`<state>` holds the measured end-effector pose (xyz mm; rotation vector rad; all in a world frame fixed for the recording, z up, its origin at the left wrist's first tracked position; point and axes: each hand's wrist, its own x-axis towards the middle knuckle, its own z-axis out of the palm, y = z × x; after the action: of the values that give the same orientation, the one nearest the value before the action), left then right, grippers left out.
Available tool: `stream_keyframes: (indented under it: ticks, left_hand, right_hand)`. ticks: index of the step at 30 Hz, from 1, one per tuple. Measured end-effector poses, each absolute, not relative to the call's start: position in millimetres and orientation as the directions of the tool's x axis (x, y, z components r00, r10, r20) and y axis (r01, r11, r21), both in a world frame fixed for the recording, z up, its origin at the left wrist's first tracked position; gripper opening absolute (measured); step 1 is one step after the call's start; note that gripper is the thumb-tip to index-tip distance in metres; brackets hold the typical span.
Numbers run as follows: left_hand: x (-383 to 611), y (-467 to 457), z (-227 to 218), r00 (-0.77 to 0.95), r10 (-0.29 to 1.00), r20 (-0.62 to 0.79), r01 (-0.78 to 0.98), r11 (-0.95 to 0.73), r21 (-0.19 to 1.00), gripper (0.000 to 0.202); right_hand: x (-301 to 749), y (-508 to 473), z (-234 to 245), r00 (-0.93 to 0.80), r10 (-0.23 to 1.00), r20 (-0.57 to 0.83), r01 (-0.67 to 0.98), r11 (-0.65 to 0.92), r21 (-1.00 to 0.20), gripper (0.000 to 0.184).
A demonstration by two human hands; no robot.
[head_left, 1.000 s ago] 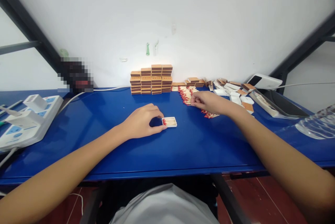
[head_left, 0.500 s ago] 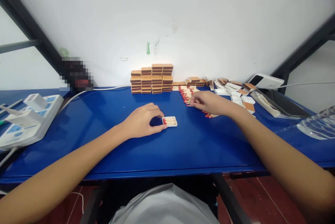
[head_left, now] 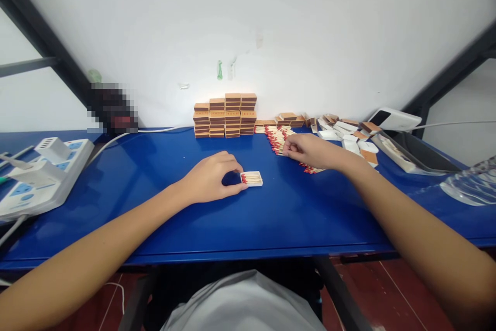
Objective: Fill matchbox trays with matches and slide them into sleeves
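My left hand point(head_left: 217, 178) grips the left end of a white matchbox tray point(head_left: 260, 185) between thumb and fingers, on the blue table. Inside the tray lie red-tipped matches point(head_left: 252, 178), heads toward my left hand. My right hand point(head_left: 300, 147) is at the front edge of a heap of loose matches point(head_left: 277, 137), its fingertips pinched together. What sits between those fingertips is too small to make out. More loose matches point(head_left: 310, 169) show beneath my right wrist, partly covered by it.
Stacked matchboxes point(head_left: 225, 116) stand against the wall. Empty trays and sleeves point(head_left: 343, 129) lie jumbled at the back right, near a white device point(head_left: 397, 119) and a black-and-white case point(head_left: 416, 153). A power strip point(head_left: 70, 176) with plugs is on the left; clear plastic point(head_left: 473, 186) lies far right.
Almost nothing differs. Both hands keep their places, the left at the tray and the right at the match heap; the view has shifted very slightly.
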<state>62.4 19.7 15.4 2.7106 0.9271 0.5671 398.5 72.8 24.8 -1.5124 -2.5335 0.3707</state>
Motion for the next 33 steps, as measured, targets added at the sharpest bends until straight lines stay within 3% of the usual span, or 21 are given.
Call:
stream_keyframes:
  ticks: [4, 12, 33]
  left_hand:
    - [62.2, 20.0, 15.2, 0.728, 0.622, 0.287, 0.538, -0.779, 0.322, 0.025]
    - [62.1, 19.7, 14.7, 0.730, 0.619, 0.290, 0.538, -0.782, 0.315, 0.025]
    - [62.6, 20.5, 14.2, 0.732, 0.616, 0.290, 0.538, -0.785, 0.309, 0.024]
  right_hand:
    - [393.8, 68.4, 28.3, -0.476, 0.877, 0.057, 0.827, 0.469, -0.311, 0.018]
    - [388.3, 65.5, 29.6, -0.457, 0.889, -0.016, 0.862, 0.438, -0.256, 0.012]
    - [392.1, 69.2, 26.2, -0.451, 0.892, 0.017, 0.865, 0.442, -0.238, 0.014]
